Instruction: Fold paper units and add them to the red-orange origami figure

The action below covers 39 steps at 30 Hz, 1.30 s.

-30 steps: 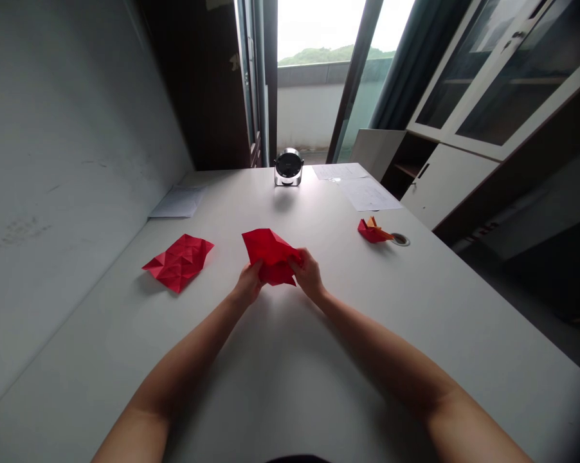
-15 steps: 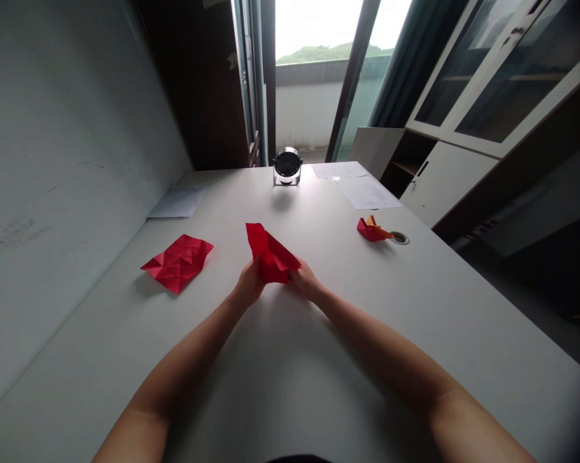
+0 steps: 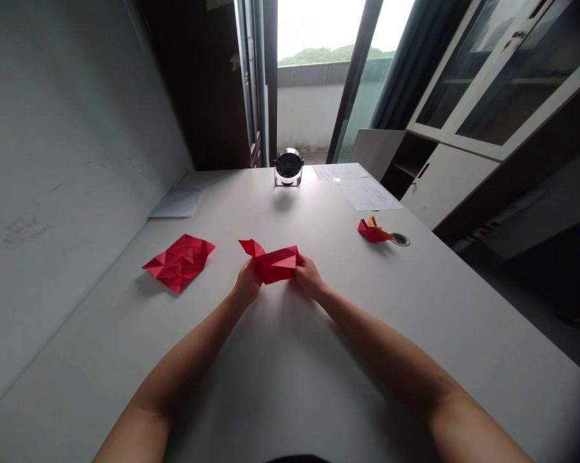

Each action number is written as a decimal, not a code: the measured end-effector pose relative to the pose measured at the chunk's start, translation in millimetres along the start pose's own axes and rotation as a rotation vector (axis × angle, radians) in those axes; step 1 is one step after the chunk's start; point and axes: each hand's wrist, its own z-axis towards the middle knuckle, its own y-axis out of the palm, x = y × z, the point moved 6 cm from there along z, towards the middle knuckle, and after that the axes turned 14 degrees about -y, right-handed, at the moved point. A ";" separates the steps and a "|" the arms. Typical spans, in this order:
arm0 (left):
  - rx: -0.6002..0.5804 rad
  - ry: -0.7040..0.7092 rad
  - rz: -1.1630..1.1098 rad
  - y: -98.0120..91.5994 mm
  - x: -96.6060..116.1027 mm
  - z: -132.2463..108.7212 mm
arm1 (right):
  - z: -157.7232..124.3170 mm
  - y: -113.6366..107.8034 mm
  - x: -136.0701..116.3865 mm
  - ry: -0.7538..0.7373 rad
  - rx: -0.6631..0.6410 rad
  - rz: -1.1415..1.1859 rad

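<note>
Between my two hands is a partly folded sheet of red paper (image 3: 277,265), held just above the white table. My left hand (image 3: 248,281) grips its left side, where one pointed corner sticks up to the left. At the right edge, my right hand (image 3: 308,276) pinches the paper; some of its fingers are hidden behind it. A creased red sheet (image 3: 180,262) lies spread on the table to the left. Over to the right rests a small folded red and orange paper figure (image 3: 375,230).
A round black and silver device (image 3: 289,167) stands at the far end of the white table (image 3: 290,386). Papers (image 3: 370,194) lie at the back right, another sheet (image 3: 178,202) at the back left. A cable hole (image 3: 400,239) is near the right edge. A wall borders the left.
The red paper's tall upright flap has come down, and the paper now forms a lower, wider band between my hands. Both hands stay nearly in place, still holding it.
</note>
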 end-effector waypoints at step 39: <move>0.081 0.253 0.252 -3.0 23.1 -10.4 | -10.1 13.0 -50.6 -0.461 -0.127 -0.819</move>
